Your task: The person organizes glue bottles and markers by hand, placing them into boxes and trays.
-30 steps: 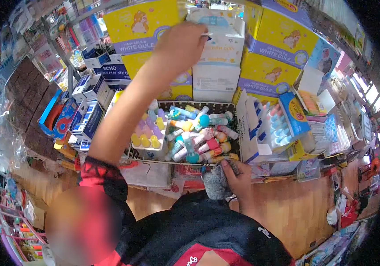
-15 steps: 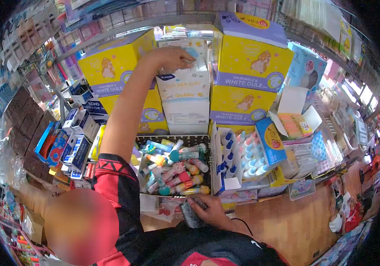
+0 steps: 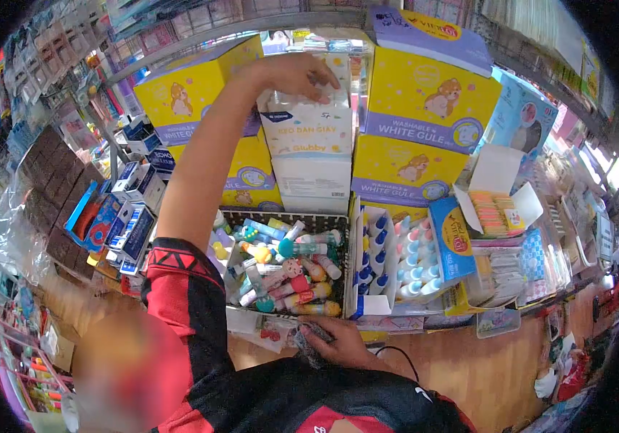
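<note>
One crowded shelf [image 3: 432,322] above wood floor [image 3: 461,364]; left hand [image 3: 301,76] unclenched over white box [image 3: 309,133], right hand [image 3: 339,343] clutching cloth [image 3: 310,350].

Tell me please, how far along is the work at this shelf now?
Already looks done: colourful bottles lie inside the basket, and blue-capped bottles stand in their open box.
In hand: the left hand is over the top of the white box; the right hand holds a grey cloth.
Left: the work at the white box looks unfinished, but how much remains cannot be told.
</note>
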`<state>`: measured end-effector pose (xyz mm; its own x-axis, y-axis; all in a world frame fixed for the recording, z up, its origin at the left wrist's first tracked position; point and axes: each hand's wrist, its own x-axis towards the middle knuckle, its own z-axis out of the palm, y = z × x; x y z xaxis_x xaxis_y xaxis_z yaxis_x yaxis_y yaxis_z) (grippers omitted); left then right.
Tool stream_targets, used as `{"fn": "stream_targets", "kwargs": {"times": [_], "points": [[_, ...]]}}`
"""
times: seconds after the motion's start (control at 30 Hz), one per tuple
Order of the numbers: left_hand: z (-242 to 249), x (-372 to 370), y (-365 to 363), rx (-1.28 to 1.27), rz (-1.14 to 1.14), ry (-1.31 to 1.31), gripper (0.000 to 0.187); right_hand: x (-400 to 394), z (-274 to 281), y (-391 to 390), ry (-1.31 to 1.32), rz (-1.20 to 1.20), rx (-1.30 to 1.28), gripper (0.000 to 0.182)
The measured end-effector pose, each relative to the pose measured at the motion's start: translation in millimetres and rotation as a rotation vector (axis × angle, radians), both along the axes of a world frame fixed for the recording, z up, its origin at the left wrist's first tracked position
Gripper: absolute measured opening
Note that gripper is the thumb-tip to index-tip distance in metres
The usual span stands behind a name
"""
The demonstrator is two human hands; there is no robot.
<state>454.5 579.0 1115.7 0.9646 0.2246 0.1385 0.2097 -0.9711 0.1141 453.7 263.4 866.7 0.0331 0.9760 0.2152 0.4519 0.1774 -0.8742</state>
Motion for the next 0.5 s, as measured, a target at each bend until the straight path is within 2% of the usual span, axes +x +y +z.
{"fn": "stream_targets", "kwargs": {"times": [0.07, 0.2, 0.27, 0.3, 0.37, 0.4, 0.47, 0.5], "points": [[-5, -3, 9, -0.099, -0.019, -0.038, 0.034, 2, -3, -1, -0.017, 0.025, -0.011, 0.027], [7, 7, 18, -0.041, -0.051, 0.063, 0.036, 3, -12, 1, -0.047, 0.049, 0.037, 0.029], [11, 15, 19, -0.023, 0.22, 0.253, 0.038, 2, -4, 1, -0.032, 0.041, 0.016, 0.026], [7, 14, 23, -0.028, 0.22, 0.252, 0.038, 2, 0, 1, -0.014, 0.033, -0.001, 0.023], [-3, 8, 23, 0.142, -0.01, -0.078, 0.035, 3, 1, 1, 0.001, 0.039, -0.032, 0.023], [-3, 7, 20, 0.139, -0.011, -0.077, 0.035, 2, 2, 1, 0.017, 0.044, -0.06, 0.023], [2, 5, 13, -0.093, 0.196, 0.049, 0.038, 2, 3, 2, -0.005, 0.042, -0.053, 0.023], [2, 7, 15, -0.095, 0.194, 0.046, 0.038, 2, 2, 1, -0.028, 0.043, -0.045, 0.023]]}}
